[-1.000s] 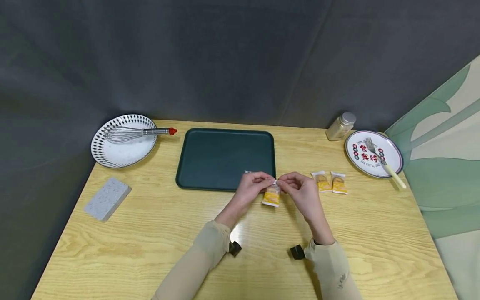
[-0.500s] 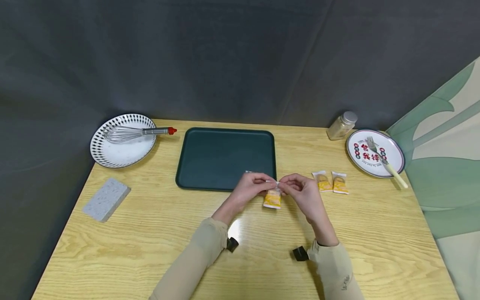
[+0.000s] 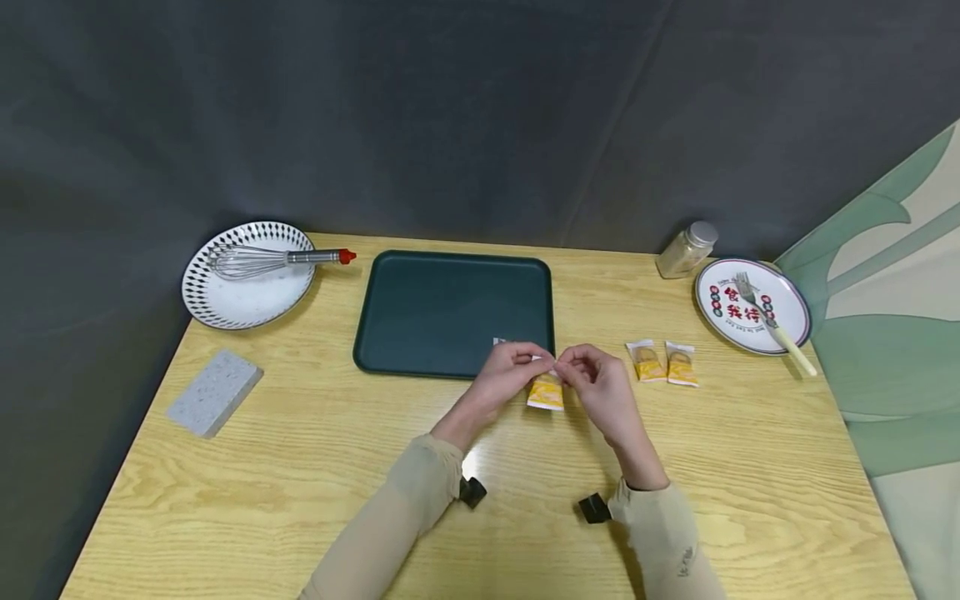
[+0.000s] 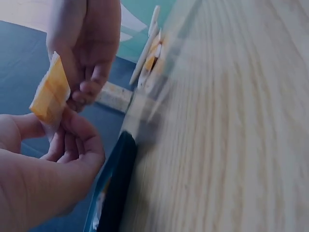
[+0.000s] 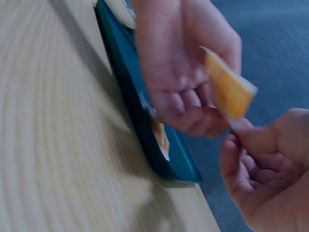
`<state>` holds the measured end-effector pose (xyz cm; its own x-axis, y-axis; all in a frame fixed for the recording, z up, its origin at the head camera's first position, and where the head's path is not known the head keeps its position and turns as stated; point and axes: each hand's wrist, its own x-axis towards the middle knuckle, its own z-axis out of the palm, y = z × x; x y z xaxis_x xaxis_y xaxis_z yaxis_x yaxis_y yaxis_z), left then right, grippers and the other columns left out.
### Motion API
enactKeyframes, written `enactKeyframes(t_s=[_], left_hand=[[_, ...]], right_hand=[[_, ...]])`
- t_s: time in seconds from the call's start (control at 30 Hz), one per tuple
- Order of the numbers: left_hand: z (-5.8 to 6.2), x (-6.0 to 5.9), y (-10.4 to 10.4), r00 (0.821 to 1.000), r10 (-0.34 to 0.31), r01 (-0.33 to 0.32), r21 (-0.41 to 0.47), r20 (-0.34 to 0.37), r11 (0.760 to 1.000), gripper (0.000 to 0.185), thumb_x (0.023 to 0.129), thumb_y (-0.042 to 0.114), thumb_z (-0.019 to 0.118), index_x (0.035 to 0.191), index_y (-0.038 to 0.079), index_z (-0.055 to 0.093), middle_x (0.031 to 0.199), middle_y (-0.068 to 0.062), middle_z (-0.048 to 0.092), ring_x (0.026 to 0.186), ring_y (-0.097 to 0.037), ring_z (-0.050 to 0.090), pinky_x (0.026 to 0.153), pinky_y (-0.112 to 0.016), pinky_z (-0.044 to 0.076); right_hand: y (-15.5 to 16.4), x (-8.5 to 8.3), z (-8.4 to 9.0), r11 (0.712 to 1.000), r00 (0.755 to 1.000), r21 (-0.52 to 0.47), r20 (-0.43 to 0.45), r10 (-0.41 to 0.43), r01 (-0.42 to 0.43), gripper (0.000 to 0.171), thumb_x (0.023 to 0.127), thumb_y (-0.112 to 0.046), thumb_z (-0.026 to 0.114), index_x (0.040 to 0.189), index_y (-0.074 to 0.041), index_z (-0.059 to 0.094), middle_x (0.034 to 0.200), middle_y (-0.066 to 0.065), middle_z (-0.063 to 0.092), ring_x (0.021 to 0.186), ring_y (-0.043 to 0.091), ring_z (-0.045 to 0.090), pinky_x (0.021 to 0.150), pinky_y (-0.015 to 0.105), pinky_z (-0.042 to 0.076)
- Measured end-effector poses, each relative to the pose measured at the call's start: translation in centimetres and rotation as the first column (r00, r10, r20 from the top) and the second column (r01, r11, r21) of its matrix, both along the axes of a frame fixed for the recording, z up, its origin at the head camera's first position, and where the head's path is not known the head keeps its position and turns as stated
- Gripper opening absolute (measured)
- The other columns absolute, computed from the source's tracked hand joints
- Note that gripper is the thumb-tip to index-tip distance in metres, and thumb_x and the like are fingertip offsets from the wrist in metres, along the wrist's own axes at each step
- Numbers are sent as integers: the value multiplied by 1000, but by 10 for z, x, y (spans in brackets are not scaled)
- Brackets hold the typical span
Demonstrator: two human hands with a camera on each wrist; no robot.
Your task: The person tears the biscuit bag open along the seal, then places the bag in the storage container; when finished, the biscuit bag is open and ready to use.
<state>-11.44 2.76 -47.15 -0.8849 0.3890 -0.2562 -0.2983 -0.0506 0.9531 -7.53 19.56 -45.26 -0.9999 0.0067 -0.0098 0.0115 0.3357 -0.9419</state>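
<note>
A small yellow-and-white packaged cookie point(image 3: 546, 395) hangs over the near right corner of the dark green tray point(image 3: 457, 312). My left hand point(image 3: 506, 379) pinches its top edge between thumb and forefinger. Right beside it, my right hand point(image 3: 604, 392) pinches the same edge, the fingertips of both hands almost touching. Both wrist views show the packet point(image 4: 52, 94) tilted above the pinching fingers; whether its seal is torn cannot be told. Another yellow-and-white packet point(image 5: 160, 137) lies inside the tray in the right wrist view, mostly hidden by my left hand in the head view.
Two more packaged cookies, a left one point(image 3: 647, 362) and a right one point(image 3: 681, 364), lie right of my hands. Behind them stand a lidded jar point(image 3: 686, 250) and a plate point(image 3: 720, 323) bearing a fork point(image 3: 772, 325). At left are a whisk point(image 3: 262, 262) on a patterned plate point(image 3: 247, 308) and a grey block point(image 3: 215, 393).
Both hands keep pinching the packet's top edge, and their fingertips have drawn slightly closer together. The packet has barely moved. The whole head view shifts a little.
</note>
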Motion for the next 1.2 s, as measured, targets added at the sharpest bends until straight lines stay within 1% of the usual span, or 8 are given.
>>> enactKeyframes(t_s=[0.23,0.4,0.57,0.73,0.9,0.97,1.03,1.2], left_hand=[[5,7,3,998,44,-46,38,51,998,16,104,2,67,109,-12,74,83,1,71,72,-8,58,66,-21,45],[8,9,2,993,55,-59,36,101,998,16,105,3,65,111,-9,74,79,3,67,70,-10,53,67,-24,43],[11,9,1,989,45,-55,67,144,996,18,106,2,63,113,-12,73,79,4,68,71,-8,56,66,-22,44],[12,9,1,983,30,-51,113,179,992,19,107,1,60,112,-14,71,87,2,67,71,-7,56,63,-19,43],[11,8,-1,975,12,-59,210,220,976,19,108,-4,54,112,-18,66,99,-5,61,84,-11,59,71,-18,50],[11,8,0,973,9,-65,237,230,969,20,108,-6,51,114,-20,63,100,-6,60,88,-11,59,74,-18,50],[12,8,0,974,14,-67,227,227,972,20,109,-5,51,115,-20,63,99,-5,61,86,-10,58,72,-17,48],[17,6,4,981,28,-62,173,193,983,16,107,-1,56,109,-11,67,91,-2,63,76,-8,57,64,-16,42]], right_hand=[[-12,4,-3,992,989,80,-122,-86,96,10,98,14,69,91,7,65,79,15,64,66,11,54,55,16,42],[-17,6,-4,985,976,129,-198,-90,117,13,98,16,66,90,6,65,78,14,62,66,14,52,55,17,40],[-19,8,-8,983,969,142,-234,-84,120,18,98,21,62,92,5,63,80,14,61,66,16,51,56,17,41],[-20,10,-11,981,949,153,-308,-70,121,22,97,25,57,93,4,63,86,15,64,69,16,52,59,16,41],[-23,11,-16,977,915,162,-400,-61,136,25,95,27,59,93,2,62,88,13,64,74,17,53,63,15,41],[-24,11,-18,980,903,149,-427,-56,131,25,95,27,59,92,2,62,88,12,64,75,17,53,64,15,41],[-24,11,-19,986,897,118,-439,-53,115,21,97,24,59,92,4,62,89,13,64,76,16,54,66,15,43],[-23,11,-18,996,914,-43,-395,-90,80,7,103,13,59,96,9,60,92,18,63,82,12,57,72,15,48]])
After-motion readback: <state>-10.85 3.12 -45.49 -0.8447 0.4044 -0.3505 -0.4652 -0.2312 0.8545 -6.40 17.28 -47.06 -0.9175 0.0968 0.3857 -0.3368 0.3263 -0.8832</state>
